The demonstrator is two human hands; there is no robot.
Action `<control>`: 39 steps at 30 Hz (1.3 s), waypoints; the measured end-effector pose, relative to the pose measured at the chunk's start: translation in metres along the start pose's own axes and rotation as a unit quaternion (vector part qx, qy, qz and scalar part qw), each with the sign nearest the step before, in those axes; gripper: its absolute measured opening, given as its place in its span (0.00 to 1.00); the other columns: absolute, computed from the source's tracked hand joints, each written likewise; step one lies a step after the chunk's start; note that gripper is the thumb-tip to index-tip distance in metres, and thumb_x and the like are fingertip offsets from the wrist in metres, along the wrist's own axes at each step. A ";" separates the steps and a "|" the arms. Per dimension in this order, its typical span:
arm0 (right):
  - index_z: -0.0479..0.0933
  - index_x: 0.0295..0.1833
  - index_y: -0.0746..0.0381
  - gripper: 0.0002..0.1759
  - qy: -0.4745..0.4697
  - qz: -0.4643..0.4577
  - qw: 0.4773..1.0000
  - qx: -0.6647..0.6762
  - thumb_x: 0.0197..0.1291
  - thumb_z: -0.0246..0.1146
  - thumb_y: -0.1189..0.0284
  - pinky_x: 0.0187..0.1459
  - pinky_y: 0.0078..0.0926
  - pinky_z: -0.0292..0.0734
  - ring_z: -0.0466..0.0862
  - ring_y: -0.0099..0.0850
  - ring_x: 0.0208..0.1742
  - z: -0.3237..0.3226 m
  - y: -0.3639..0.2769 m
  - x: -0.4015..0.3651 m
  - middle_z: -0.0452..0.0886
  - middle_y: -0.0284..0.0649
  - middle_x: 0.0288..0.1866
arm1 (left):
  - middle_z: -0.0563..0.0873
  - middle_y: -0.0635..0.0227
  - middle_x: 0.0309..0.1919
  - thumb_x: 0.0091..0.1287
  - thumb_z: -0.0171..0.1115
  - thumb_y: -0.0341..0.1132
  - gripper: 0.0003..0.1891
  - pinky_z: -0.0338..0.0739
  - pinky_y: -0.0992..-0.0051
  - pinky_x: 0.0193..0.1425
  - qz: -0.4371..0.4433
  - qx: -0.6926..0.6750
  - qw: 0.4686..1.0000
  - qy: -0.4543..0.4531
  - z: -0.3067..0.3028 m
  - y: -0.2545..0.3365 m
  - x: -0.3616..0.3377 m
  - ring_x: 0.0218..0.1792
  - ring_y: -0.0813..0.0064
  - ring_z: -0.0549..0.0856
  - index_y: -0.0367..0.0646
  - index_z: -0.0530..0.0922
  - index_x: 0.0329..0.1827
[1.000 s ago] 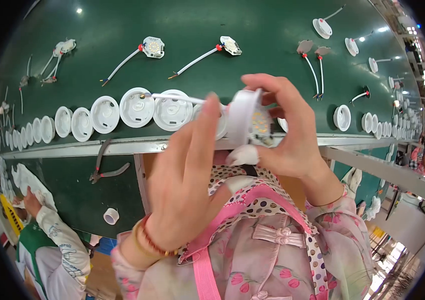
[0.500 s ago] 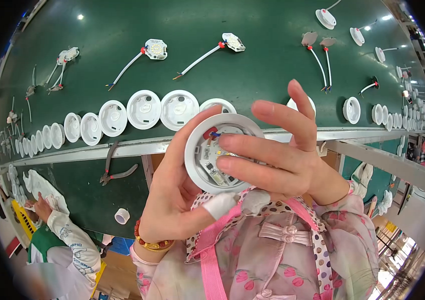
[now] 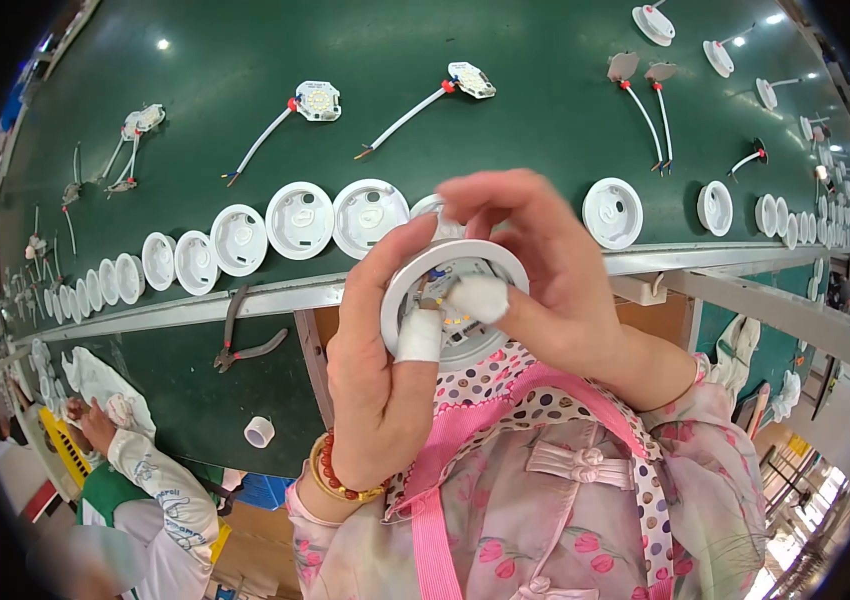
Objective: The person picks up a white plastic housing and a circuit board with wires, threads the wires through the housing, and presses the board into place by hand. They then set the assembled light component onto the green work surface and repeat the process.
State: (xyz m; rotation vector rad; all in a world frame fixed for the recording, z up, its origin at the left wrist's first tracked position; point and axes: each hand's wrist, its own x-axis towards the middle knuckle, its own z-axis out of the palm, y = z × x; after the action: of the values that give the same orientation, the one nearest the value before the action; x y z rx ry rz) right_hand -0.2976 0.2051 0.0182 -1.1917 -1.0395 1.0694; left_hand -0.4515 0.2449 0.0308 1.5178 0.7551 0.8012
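Observation:
Between both hands I hold a round white lamp housing [image 3: 400, 300] with an LED circuit board [image 3: 465, 318] inside it. My left hand [image 3: 370, 350] grips the left rim, its white-wrapped thumb pressing on the board. My right hand [image 3: 565, 270] curls round the right and far side, and its thumb, also wrapped in white, presses into the housing. The thumbs hide part of the board. Just beyond my hands, a row of white housings [image 3: 300, 220] lines the table edge. Two LED boards with cables, a left one [image 3: 318, 101] and a right one [image 3: 470, 80], lie farther back.
Cutting pliers [image 3: 245, 345] and a white tape roll [image 3: 259, 431] lie on the lower surface at left. A metal edge strip [image 3: 265, 303] runs across. Another person's sleeve [image 3: 160, 480] is at lower left. Another housing [image 3: 612, 213] stands right of my hands.
My right hand has turned from fingers laid on the board to gripping the rim with its thumb inside. My left thumb has moved from below the housing onto the board.

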 end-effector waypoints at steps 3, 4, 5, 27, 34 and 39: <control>0.74 0.55 0.57 0.23 0.018 -0.019 0.999 0.042 0.50 0.59 0.79 0.40 0.19 0.67 0.71 0.21 0.39 0.009 0.013 -0.001 0.70 0.34 0.46 | 0.73 0.60 0.55 0.65 0.46 0.24 0.21 0.68 0.75 0.59 0.001 0.010 0.998 0.065 0.009 -0.004 -0.003 0.54 0.74 0.74 0.32 0.63 0.62; 0.75 0.54 0.57 0.23 0.036 -0.025 0.998 0.051 0.49 0.59 0.81 0.40 0.18 0.67 0.71 0.22 0.38 0.011 0.013 -0.002 0.70 0.34 0.46 | 0.73 0.60 0.55 0.65 0.46 0.25 0.21 0.68 0.76 0.59 0.007 0.018 0.997 0.075 0.009 -0.006 -0.004 0.54 0.74 0.74 0.32 0.63 0.62; 0.76 0.53 0.56 0.23 0.050 -0.096 0.994 -0.012 0.48 0.59 0.82 0.38 0.18 0.68 0.71 0.23 0.38 0.012 0.015 0.000 0.70 0.34 0.46 | 0.73 0.60 0.55 0.65 0.46 0.25 0.21 0.68 0.76 0.59 0.011 0.025 0.996 0.085 0.009 -0.008 -0.005 0.54 0.74 0.74 0.31 0.63 0.62; 0.83 0.42 0.57 0.22 0.058 -0.269 0.915 -0.295 0.34 0.65 0.79 0.38 0.24 0.72 0.73 0.36 0.47 0.011 0.009 0.000 0.71 0.39 0.50 | 0.79 0.61 0.49 0.66 0.49 0.27 0.16 0.70 0.77 0.54 0.023 0.115 0.986 0.119 -0.003 0.002 -0.001 0.49 0.76 0.78 0.32 0.71 0.55; 0.83 0.42 0.57 0.20 0.111 -0.423 0.778 -0.451 0.35 0.64 0.77 0.38 0.24 0.75 0.73 0.39 0.49 0.018 0.018 0.007 0.72 0.39 0.51 | 0.79 0.61 0.48 0.66 0.47 0.28 0.16 0.70 0.78 0.54 0.066 0.114 0.981 0.143 -0.007 -0.003 0.000 0.47 0.75 0.78 0.32 0.71 0.55; 0.82 0.40 0.60 0.19 0.121 -0.432 0.754 -0.479 0.36 0.62 0.73 0.41 0.28 0.76 0.74 0.43 0.50 0.020 0.017 0.005 0.75 0.40 0.48 | 0.80 0.61 0.47 0.64 0.47 0.27 0.15 0.71 0.77 0.54 0.083 0.169 0.974 0.126 -0.008 -0.003 -0.004 0.47 0.74 0.78 0.32 0.73 0.52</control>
State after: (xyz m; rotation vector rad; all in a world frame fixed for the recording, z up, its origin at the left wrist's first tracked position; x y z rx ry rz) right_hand -0.3176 0.2144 0.0035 -1.3017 -1.7467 -0.4454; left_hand -0.4601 0.2465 0.0282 1.8231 1.0004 1.0436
